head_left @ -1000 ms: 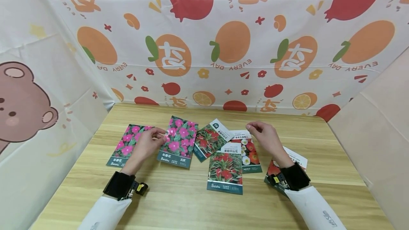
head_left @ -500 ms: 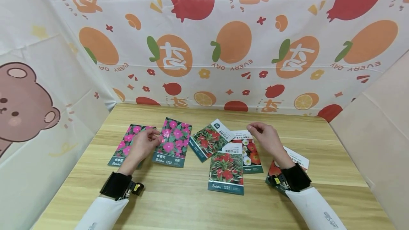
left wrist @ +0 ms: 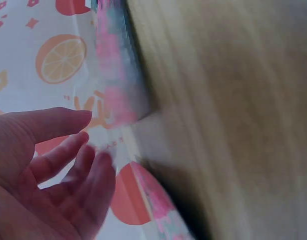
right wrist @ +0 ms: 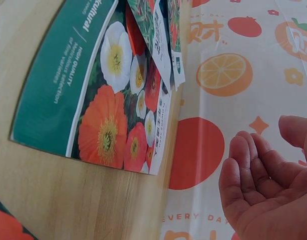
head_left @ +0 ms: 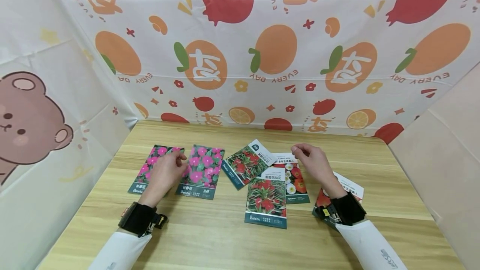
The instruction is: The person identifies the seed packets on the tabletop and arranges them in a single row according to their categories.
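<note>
In the head view my left hand (head_left: 164, 174) hovers over the right part of a pink-flower seed packet (head_left: 149, 172). Just right of its fingers lies a second pink-flower packet (head_left: 202, 170), flat on the table. The left wrist view has the thumb and fingers (left wrist: 68, 125) bent loosely, apart from the blurred packet (left wrist: 113, 75). My right hand (head_left: 314, 164), fingers loosely curled around nothing, is raised beside a poppy seed packet (head_left: 298, 182). That packet (right wrist: 113, 95) also shows in the right wrist view, apart from the hand (right wrist: 263, 185).
A tilted red-flower packet (head_left: 245, 166) and an upright one (head_left: 265, 199) overlap the poppy packet in the middle. Another poppy packet (head_left: 350, 184) lies partly under my right wrist. Printed cloth (head_left: 240, 61) hangs behind the wooden table (head_left: 210, 236).
My left hand has shifted left, bringing the second pink-flower packet leftward and down, and has let go of it. The right hand has stayed in place.
</note>
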